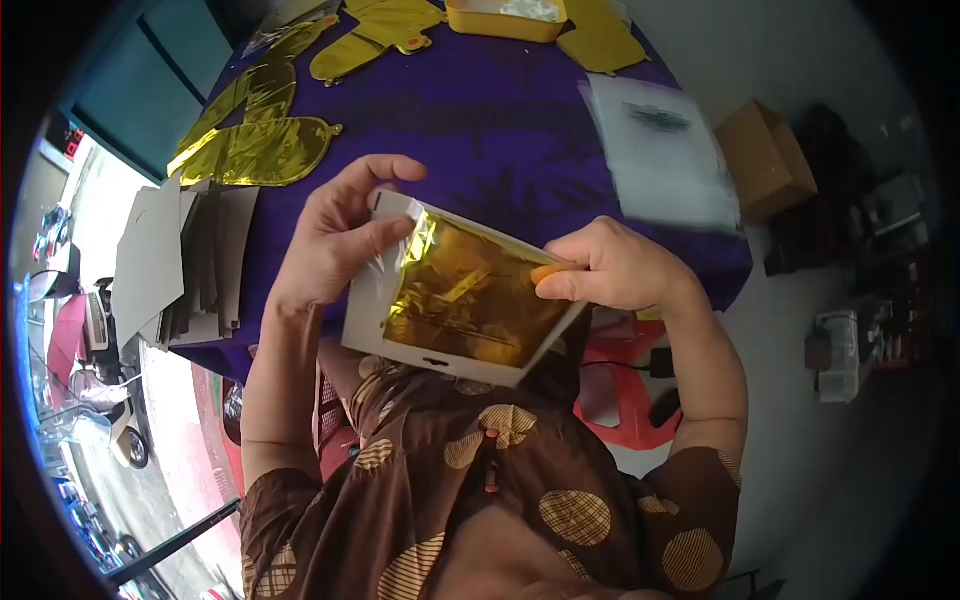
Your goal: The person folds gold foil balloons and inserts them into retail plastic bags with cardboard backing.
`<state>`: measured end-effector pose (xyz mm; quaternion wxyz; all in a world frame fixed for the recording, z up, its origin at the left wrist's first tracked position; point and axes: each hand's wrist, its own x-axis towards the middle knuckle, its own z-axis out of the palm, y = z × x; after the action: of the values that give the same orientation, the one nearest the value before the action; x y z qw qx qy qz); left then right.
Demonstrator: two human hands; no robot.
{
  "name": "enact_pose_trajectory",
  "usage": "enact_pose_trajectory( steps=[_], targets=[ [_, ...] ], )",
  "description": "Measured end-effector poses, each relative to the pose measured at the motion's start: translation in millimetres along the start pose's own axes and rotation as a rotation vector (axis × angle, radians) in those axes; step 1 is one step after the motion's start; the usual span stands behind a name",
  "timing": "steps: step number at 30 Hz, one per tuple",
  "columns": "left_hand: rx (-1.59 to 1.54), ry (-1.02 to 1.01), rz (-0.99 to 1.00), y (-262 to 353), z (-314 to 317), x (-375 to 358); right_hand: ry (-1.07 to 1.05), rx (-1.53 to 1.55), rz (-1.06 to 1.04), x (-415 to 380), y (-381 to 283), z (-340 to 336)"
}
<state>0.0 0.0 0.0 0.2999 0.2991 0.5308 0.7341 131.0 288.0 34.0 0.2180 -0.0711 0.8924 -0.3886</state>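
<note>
A folded sheet of shiny gold foil (468, 290) lies against a pale card (365, 318) with a hanging slot near its lower edge. Clear plastic shows along the left side of the foil. My left hand (340, 240) grips the card's upper left corner, thumb on the front and index finger raised off it. At the right edge, my right hand (625, 262) pinches the card and foil, its thumb on the front and other fingers mostly hidden behind. Something orange (556, 271) shows at the right hand's fingers. The card is held tilted above my lap.
A purple-covered table (450, 130) bears flat gold foil balloons (265, 150), a yellow tray (507, 20) with white bits, and a stack of clear plastic sleeves (665, 155). Grey cards (190, 265) are piled at its left edge. A cardboard box (765, 160) and red plastic chair (625, 405) stand nearby.
</note>
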Motion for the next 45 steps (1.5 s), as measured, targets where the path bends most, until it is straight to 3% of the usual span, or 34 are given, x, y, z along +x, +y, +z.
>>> enact_pose_trajectory(
  steps=[2,5,9,12,16,19,22,25,28,31,34,38,39,41,43,45],
  targets=[
    [0.021,0.007,0.018,4.5,-1.9,1.7,-0.018,0.008,-0.020,-3.5,2.3,-3.0],
    [-0.042,-0.013,0.015,0.8,10.8,8.2,0.022,0.193,-0.256,-18.0,27.3,-2.8],
    [0.011,-0.041,0.070,-3.7,21.4,20.5,0.121,0.167,-0.156,-56.5,19.2,-21.4],
    [0.151,-0.038,0.202,-5.2,20.8,24.8,0.501,0.315,-0.073,-110.3,54.9,-38.9],
    [0.211,0.107,0.078,-12.0,3.0,15.7,1.341,0.678,-0.026,-165.4,81.2,-46.3],
    [0.239,0.213,0.007,-21.9,-7.6,6.8,1.445,0.797,-0.224,-219.4,153.1,-56.6],
    [0.328,0.326,0.028,-26.9,-2.8,-1.0,1.692,0.830,-0.160,-247.6,200.8,-53.0],
    [0.460,0.383,0.030,-28.6,5.4,-7.5,1.887,0.788,0.117,-267.8,276.6,-48.9],
    [0.452,0.411,0.043,-29.1,11.6,-11.4,1.866,0.808,0.376,-261.6,326.5,-54.1],
    [0.466,0.425,0.047,-30.8,12.2,-11.0,1.760,0.855,0.427,-240.0,374.4,-73.4],
    [0.465,0.443,0.030,-30.1,17.1,-8.7,1.476,1.074,0.298,-209.3,383.6,-113.0],
    [0.454,0.482,0.026,-30.9,24.4,-11.3,1.454,0.702,0.747,-166.1,365.8,-179.2],
    [0.449,0.494,0.016,-31.0,26.9,-13.6,1.497,0.684,0.602,-152.1,353.7,-195.7],
    [0.450,0.472,0.019,-35.2,31.8,-16.2,1.436,0.602,0.273,-118.0,257.5,-197.9],
    [0.425,0.442,0.014,-36.6,48.3,-16.3,1.277,0.577,0.004,-78.4,156.5,-172.7],
    [0.349,0.352,-0.021,-30.3,70.9,-16.5,0.968,0.641,-0.230,-46.8,85.3,-133.1]
  ],
)
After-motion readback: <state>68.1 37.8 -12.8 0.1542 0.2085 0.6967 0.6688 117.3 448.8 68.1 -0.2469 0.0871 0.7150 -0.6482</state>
